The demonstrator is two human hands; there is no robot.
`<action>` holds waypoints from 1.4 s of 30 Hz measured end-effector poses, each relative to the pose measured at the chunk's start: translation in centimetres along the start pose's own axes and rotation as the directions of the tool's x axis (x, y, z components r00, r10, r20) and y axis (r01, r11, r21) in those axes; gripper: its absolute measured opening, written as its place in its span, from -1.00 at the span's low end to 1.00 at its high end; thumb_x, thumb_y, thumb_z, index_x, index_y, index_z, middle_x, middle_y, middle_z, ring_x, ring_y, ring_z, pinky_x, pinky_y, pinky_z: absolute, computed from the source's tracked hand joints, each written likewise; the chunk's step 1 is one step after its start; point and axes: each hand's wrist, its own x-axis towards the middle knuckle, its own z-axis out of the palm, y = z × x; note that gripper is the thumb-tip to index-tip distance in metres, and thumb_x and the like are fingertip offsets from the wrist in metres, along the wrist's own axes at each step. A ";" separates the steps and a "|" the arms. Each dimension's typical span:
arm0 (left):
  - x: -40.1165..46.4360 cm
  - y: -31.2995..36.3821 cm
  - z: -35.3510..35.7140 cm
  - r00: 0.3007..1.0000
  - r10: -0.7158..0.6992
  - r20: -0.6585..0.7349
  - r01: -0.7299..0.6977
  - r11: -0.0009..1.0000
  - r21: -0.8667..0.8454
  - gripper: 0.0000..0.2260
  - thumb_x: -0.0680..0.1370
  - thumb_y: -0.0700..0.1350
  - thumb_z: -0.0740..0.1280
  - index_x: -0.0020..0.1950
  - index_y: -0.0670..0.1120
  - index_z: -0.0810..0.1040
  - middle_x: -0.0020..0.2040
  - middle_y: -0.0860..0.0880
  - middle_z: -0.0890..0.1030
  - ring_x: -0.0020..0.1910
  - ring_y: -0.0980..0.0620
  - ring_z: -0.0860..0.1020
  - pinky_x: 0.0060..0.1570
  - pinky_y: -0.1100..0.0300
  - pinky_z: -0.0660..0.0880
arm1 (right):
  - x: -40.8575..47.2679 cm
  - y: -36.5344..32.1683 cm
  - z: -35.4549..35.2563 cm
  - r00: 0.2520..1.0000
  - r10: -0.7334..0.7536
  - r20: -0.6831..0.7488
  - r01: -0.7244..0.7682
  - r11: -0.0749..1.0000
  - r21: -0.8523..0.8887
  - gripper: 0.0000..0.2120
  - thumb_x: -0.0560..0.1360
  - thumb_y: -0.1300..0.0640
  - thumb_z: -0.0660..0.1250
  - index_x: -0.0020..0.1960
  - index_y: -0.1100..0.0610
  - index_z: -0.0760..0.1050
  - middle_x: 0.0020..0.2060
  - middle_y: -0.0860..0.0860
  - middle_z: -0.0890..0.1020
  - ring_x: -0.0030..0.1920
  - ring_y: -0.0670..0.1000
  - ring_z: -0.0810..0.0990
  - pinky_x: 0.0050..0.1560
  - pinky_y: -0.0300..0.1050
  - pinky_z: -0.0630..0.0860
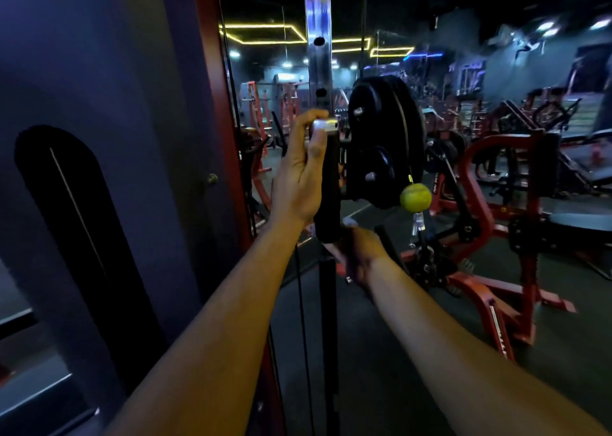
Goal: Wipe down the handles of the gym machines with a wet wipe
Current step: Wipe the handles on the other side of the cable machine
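Black upright handle (328, 187) with chrome cap, left hand (299, 174) curled round it; right hand's (359, 253) grip indiscernible.

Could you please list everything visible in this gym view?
handle: one, black with silver end cap, upright, centre
weight plates: a stack, black, right of the handle
ball: one, yellow-green, on the cable below the plates
upright post: one, silver with holes, behind the handle
machine frames: several, red, right and background
left hand: grip around the handle's top
right hand: at the handle's lower end, blurred; wipe not discernible
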 end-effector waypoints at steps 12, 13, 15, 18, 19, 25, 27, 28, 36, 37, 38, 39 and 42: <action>0.8 -1.6 -4.3 0.945 0.010 0.326 -0.001 1.000 -0.028 -0.66 0.75 -0.03 0.13 0.54 0.15 0.28 0.15 0.25 0.59 0.15 0.17 0.61 0.14 0.14 0.59 | 1.4 0.8 1.9 0.994 -0.108 0.026 0.109 0.993 -0.038 -0.68 0.58 0.40 0.04 0.26 0.42 0.42 -0.06 0.28 0.64 -0.09 0.14 0.65 -0.01 -0.08 0.63; 1.0 -2.0 -4.8 0.957 0.038 0.286 -0.039 0.999 0.000 -0.65 0.75 -0.02 0.14 0.54 0.13 0.32 0.13 0.27 0.59 0.14 0.18 0.59 0.15 0.09 0.59 | 0.8 0.9 2.0 0.994 -0.097 0.052 0.097 0.995 0.011 -0.69 0.59 0.39 0.03 0.24 0.39 0.43 -0.11 0.27 0.66 -0.10 0.14 0.65 0.02 -0.08 0.61; 0.9 -3.6 -5.4 0.990 0.103 0.097 -0.102 0.995 -0.015 -0.71 0.72 -0.07 0.18 0.45 -0.03 0.44 0.03 0.10 0.63 0.02 0.09 0.63 0.07 0.00 0.63 | -0.2 0.9 2.4 0.994 -0.096 0.049 0.092 0.993 0.073 -0.68 0.61 0.34 0.04 0.23 0.35 0.48 -0.13 0.26 0.67 -0.13 0.13 0.64 -0.02 -0.08 0.61; 0.7 -7.4 -5.4 0.967 -0.032 -0.252 0.029 0.999 -0.016 -0.77 0.67 -0.09 0.23 0.31 -0.10 0.47 0.07 -0.07 0.61 0.03 0.03 0.61 0.03 0.14 0.58 | -2.1 1.7 3.4 0.991 -0.124 -0.057 0.132 0.977 0.169 -0.65 0.59 0.22 0.09 0.13 0.34 0.59 -0.06 0.28 0.64 -0.12 0.19 0.61 0.05 0.04 0.53; 0.4 -8.9 -5.4 0.958 -0.090 -0.272 0.087 0.996 -0.022 -0.75 0.65 -0.06 0.25 0.32 -0.06 0.44 0.12 -0.08 0.59 0.08 0.03 0.59 0.07 0.11 0.56 | -2.9 2.1 3.7 0.985 -0.149 -0.089 0.164 0.966 0.198 -0.65 0.58 0.20 0.10 0.06 0.33 0.63 -0.05 0.27 0.65 -0.10 0.21 0.61 0.06 0.06 0.51; -1.7 -13.6 -4.9 0.982 -0.183 -0.041 0.186 0.981 0.060 -0.58 0.67 -0.13 0.31 0.52 -0.09 0.32 0.38 -0.05 0.39 0.28 0.08 0.41 0.28 0.28 0.37 | -4.5 4.2 4.2 0.955 -0.245 -0.170 0.293 0.872 0.393 -0.69 0.67 0.29 0.04 0.17 0.30 0.55 0.08 0.25 0.67 0.11 0.19 0.64 0.09 0.09 0.60; -1.2 -13.5 -5.1 0.977 -0.205 -0.052 0.207 0.977 0.051 -0.52 0.68 -0.06 0.31 0.58 -0.06 0.27 0.47 -0.09 0.37 0.34 0.12 0.36 0.19 0.54 0.24 | -4.0 5.0 4.8 0.935 -0.276 -0.225 0.347 0.849 0.400 -0.70 0.68 0.33 0.03 0.13 0.31 0.55 0.06 0.24 0.65 0.08 0.17 0.63 0.16 0.07 0.58; -0.4 -13.3 -5.0 0.968 -0.238 -0.080 0.240 0.970 0.020 -0.49 0.68 -0.03 0.31 0.60 -0.04 0.24 0.51 -0.09 0.35 0.37 0.13 0.34 0.16 0.60 0.19 | -3.9 5.2 5.3 0.924 -0.289 -0.249 0.369 0.845 0.387 -0.72 0.67 0.35 0.06 0.11 0.31 0.56 0.03 0.22 0.66 0.06 0.14 0.63 0.17 0.04 0.57; 3.8 -13.7 -2.5 0.924 -0.381 0.030 0.383 0.921 -0.076 -0.37 0.71 0.17 0.17 0.69 -0.02 0.04 0.65 -0.09 0.23 0.59 -0.10 0.24 0.45 0.09 0.22 | -1.6 6.4 5.9 0.857 -0.428 -0.286 0.494 0.840 0.225 -0.78 0.61 0.42 0.21 0.13 0.24 0.58 -0.04 0.14 0.68 -0.01 0.04 0.66 -0.08 -0.21 0.66; 3.8 -14.2 -2.3 0.931 -0.364 0.001 0.364 0.931 -0.035 -0.40 0.72 0.16 0.14 0.69 -0.03 0.06 0.64 -0.09 0.25 0.59 -0.10 0.25 0.47 0.07 0.22 | -1.5 6.4 6.0 0.851 -0.445 -0.278 0.505 0.839 0.204 -0.77 0.61 0.42 0.22 0.17 0.26 0.57 -0.06 0.14 0.69 -0.02 0.04 0.68 -0.07 -0.21 0.65; 3.7 -14.8 -2.1 0.937 -0.349 -0.022 0.348 0.937 -0.011 -0.44 0.73 0.15 0.11 0.69 -0.01 0.09 0.62 -0.10 0.29 0.57 -0.10 0.29 0.47 0.05 0.24 | -1.5 6.4 6.0 0.844 -0.460 -0.277 0.516 0.838 0.179 -0.75 0.59 0.42 0.24 0.23 0.29 0.55 -0.05 0.16 0.69 -0.02 0.05 0.69 -0.06 -0.21 0.64; 3.7 -15.7 -2.0 0.944 -0.328 -0.033 0.329 0.944 0.011 -0.50 0.74 0.14 0.08 0.66 0.05 0.15 0.58 -0.11 0.36 0.53 -0.11 0.35 0.43 0.03 0.30 | -1.4 6.5 6.2 0.839 -0.471 -0.272 0.524 0.834 0.171 -0.69 0.57 0.41 0.27 0.30 0.32 0.51 -0.01 0.18 0.69 0.01 0.06 0.70 -0.03 -0.20 0.63; 4.0 -18.5 -2.1 0.967 -0.251 -0.048 0.254 0.963 0.095 -0.58 0.67 0.34 -0.06 0.40 0.15 0.26 0.24 -0.17 0.60 0.15 -0.22 0.59 0.05 -0.06 0.55 | -1.6 6.5 5.8 0.849 -0.455 -0.270 0.510 0.839 0.189 -0.63 0.54 0.41 0.30 0.34 0.40 0.46 0.12 0.22 0.66 0.07 0.06 0.70 -0.02 -0.20 0.63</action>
